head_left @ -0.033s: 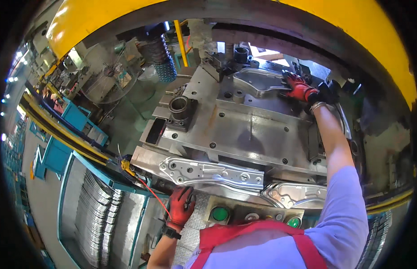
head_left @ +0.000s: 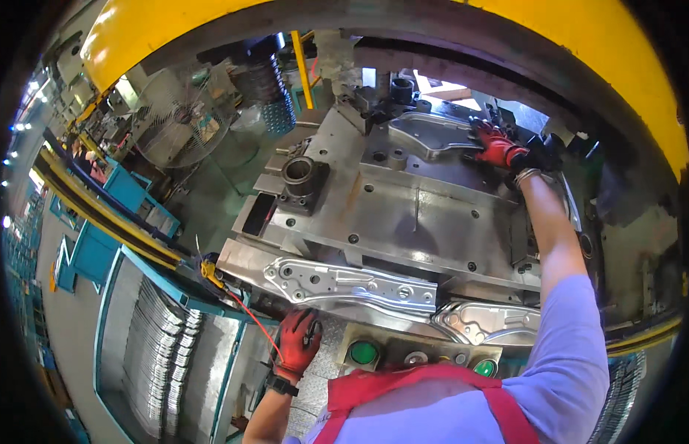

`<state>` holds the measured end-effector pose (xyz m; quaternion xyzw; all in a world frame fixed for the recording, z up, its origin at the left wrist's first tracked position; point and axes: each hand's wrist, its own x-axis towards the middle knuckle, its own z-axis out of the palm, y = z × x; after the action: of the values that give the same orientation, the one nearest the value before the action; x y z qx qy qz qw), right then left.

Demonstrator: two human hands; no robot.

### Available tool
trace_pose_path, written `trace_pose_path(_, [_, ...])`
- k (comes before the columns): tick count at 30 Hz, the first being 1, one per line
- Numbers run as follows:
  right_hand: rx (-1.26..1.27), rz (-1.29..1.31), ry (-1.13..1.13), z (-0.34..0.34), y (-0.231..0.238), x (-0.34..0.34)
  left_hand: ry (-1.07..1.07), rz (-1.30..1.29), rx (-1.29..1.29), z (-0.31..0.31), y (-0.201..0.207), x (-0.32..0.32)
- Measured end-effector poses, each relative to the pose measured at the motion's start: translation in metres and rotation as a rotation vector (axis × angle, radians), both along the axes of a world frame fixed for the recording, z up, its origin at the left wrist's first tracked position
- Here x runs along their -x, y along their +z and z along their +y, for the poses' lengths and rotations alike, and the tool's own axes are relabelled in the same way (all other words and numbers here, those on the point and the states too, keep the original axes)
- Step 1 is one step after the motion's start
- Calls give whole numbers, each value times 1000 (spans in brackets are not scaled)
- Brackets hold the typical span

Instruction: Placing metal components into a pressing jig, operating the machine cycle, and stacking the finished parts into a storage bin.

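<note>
My right hand (head_left: 496, 146), in a red glove with dark fingertips, reaches to the far right of the steel die (head_left: 426, 214). Its fingers and thumb are closed about the right end of a stamped metal part (head_left: 429, 135), which lies on the raised die block. My left hand (head_left: 296, 344), also red-gloved, is low near the front edge with its fingers curled; whatever they hold is hidden. A thin red cord (head_left: 256, 318) runs down to this hand. Just beyond it, a long stamped bracket (head_left: 344, 285) with holes rests along the front ledge, beside a second formed piece (head_left: 489, 322).
A control box with green buttons (head_left: 363, 353) sits before my body. At left stands a teal-edged bin (head_left: 111, 333) holding rows of stacked metal parts. A round guide bushing (head_left: 298, 172) rises from the die. The yellow press frame (head_left: 174, 29) arches overhead; a fan (head_left: 183, 115) stands behind.
</note>
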<state>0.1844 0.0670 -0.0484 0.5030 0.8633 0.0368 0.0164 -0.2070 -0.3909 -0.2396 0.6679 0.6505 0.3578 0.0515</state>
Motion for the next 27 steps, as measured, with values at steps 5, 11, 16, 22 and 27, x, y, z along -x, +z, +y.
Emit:
trace_pose_path(5, [59, -146, -147, 4, 0, -13, 96, -90, -22, -19, 7, -11])
trace_pose_path(11, [-189, 450, 240, -173, -1, 20, 139, -646, 343, -41, -67, -27])
trace_pose_path(16, [-104, 822, -21, -365, -111, -55, -17, -890, 596, -36, -153, -50])
trace_pose_path(22, [5, 883, -1150, -512, -291, -124, -120, -231, 743, 0, -196, -59])
trace_pose_path(27, [135, 631, -1306, -526, -310, -109, -89, -516, 726, -6, -221, -40])
